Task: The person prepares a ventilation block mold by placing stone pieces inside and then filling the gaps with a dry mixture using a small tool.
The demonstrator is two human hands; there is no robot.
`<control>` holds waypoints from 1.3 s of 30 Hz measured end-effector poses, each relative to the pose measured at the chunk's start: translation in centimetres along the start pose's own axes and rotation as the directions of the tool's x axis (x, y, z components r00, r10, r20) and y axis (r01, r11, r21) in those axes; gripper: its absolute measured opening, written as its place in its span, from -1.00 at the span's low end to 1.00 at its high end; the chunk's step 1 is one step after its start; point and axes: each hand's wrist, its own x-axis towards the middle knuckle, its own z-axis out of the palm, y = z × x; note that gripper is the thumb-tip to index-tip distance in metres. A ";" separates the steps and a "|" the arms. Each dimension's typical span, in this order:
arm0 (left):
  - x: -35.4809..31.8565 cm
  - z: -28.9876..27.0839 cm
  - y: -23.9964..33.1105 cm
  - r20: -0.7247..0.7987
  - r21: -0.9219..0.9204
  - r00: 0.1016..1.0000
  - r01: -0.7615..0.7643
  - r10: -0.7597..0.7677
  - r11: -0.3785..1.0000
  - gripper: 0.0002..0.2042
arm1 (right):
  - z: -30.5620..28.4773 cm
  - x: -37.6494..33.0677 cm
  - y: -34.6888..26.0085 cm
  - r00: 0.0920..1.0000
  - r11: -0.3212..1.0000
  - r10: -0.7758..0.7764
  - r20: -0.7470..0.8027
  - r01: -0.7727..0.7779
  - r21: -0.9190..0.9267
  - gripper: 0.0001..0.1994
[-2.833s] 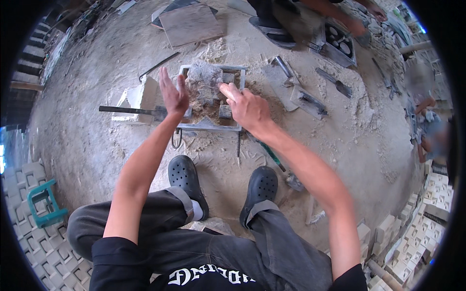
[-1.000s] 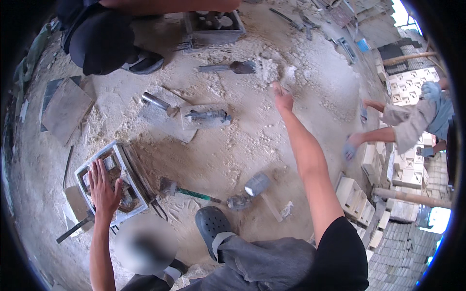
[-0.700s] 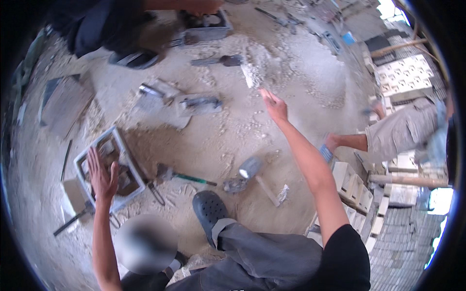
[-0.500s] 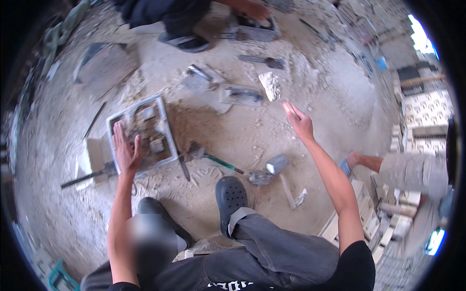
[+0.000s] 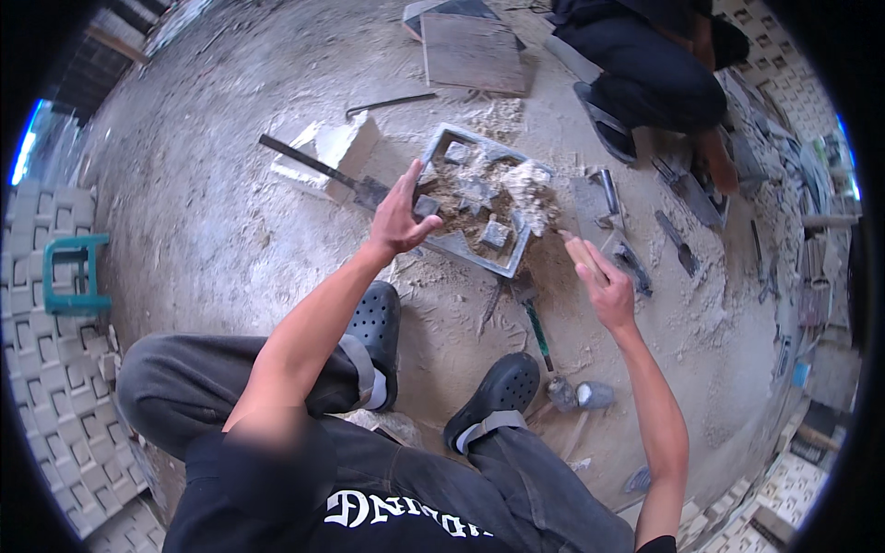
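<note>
My right hand [image 5: 604, 284] is closed round the handle of a trowel, its blade hidden under a heap of pale, crumbly mix [image 5: 530, 192]. The heap is over the right side of a grey rectangular mould frame [image 5: 479, 263]. Inside the frame sit several grey blocks, among them one near the front right [image 5: 495, 234], with brown, sandy material between them. My left hand [image 5: 401, 219] is open at the frame's left end, fingers stretched out and thumb apart. It holds nothing; whether it touches the rim I cannot tell.
A dark long-handled tool [image 5: 313, 164] crosses a white block [image 5: 336, 152] at left. Right of the frame lie a plastering float [image 5: 604, 198] and another trowel [image 5: 680, 241]. A green-handled tool [image 5: 537, 334] and a mallet [image 5: 595, 394] lie in front. A person [image 5: 645, 74] crouches at far right.
My view has swung left. The loaded trowel in my right hand has come from beside the frame to over its right side. My left hand stays open at the frame's left end.
</note>
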 end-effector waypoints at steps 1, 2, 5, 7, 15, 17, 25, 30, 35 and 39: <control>0.0 0.2 0.4 0.006 -0.006 1.000 -0.013 0.013 1.000 0.19 | 0.7 1.0 -0.8 0.999 0.999 -0.043 0.029 0.043 -0.011 -0.54; 0.1 0.1 0.7 0.014 -0.012 0.999 -0.029 0.029 1.000 0.24 | 1.3 2.0 -1.6 0.995 0.996 -0.083 0.055 0.084 -0.020 -0.54; 0.2 0.1 0.8 0.093 0.004 0.995 -0.038 0.037 0.999 0.42 | 3.6 4.1 -3.7 0.972 0.974 -0.217 0.093 0.222 -0.048 -0.58; 0.5 -0.1 0.5 0.132 0.030 0.988 -0.087 0.082 0.996 0.49 | 4.7 5.3 -4.3 0.955 0.961 -0.270 0.122 0.275 -0.023 -0.59; 1.0 -0.2 1.7 0.139 0.162 0.988 -0.090 0.067 0.983 0.46 | 4.4 6.2 -4.7 0.940 0.954 -0.241 0.241 0.275 -0.119 -0.57; 1.2 -0.3 2.2 0.154 0.148 0.987 -0.078 0.055 0.986 0.43 | 3.9 6.1 -4.7 0.938 0.954 -0.222 0.267 0.266 -0.139 -0.57; 1.1 -0.2 2.1 0.137 0.268 0.982 -0.163 0.130 0.950 0.34 | 3.1 6.7 -4.8 0.906 0.921 -0.281 0.317 0.348 -0.178 -0.59; 1.4 -0.6 2.4 0.170 0.309 0.969 -0.227 0.181 0.924 0.30 | 2.9 6.6 -4.8 0.921 0.925 -0.268 0.284 0.328 -0.193 -0.59; 1.0 -0.6 2.4 0.174 0.326 0.965 -0.245 0.197 0.913 0.28 | 2.5 6.9 -6.4 0.926 0.938 -0.227 0.301 0.291 -0.190 -0.59; 0.8 -0.4 2.9 0.212 0.396 0.968 -0.209 0.132 0.894 0.28 | 2.8 7.1 -6.5 0.934 0.941 -0.244 0.261 0.293 -0.169 -0.59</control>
